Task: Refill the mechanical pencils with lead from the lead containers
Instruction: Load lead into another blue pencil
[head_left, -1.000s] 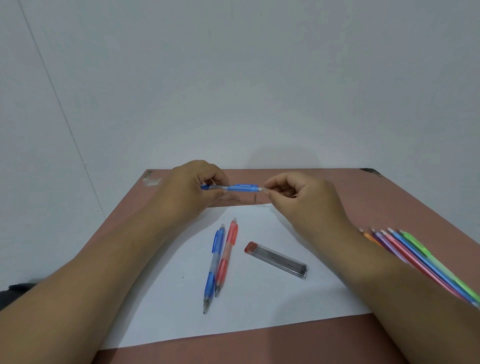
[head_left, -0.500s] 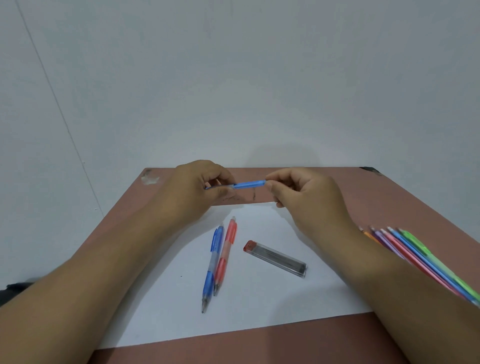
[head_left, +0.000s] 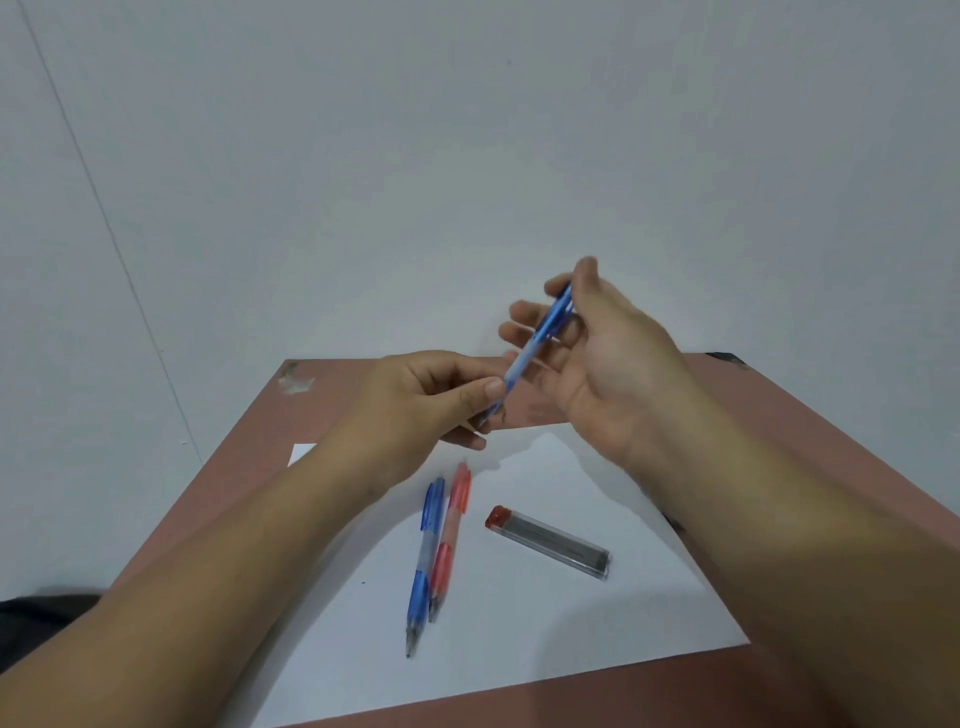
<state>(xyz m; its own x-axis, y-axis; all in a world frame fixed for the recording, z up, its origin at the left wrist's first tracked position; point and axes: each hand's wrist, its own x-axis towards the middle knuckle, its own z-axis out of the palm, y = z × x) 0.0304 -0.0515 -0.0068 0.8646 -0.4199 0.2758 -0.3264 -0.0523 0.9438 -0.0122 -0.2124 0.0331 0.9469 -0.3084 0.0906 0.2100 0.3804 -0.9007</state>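
- The left hand (head_left: 421, 400) pinches the tip end of the blue mechanical pencil (head_left: 530, 349) between thumb and fingers, tilting it up and away — probably to bring the cap end within reach
- The right hand (head_left: 597, 353) sits at the upper end, fingers loosely spread; blur hides whether its thumb pinches the cap
- The lead container (head_left: 548, 542) lies capped on the white paper (head_left: 519, 649), beside a second blue pencil (head_left: 425, 561) and a red pencil (head_left: 449, 540) — both seemingly awaiting refill
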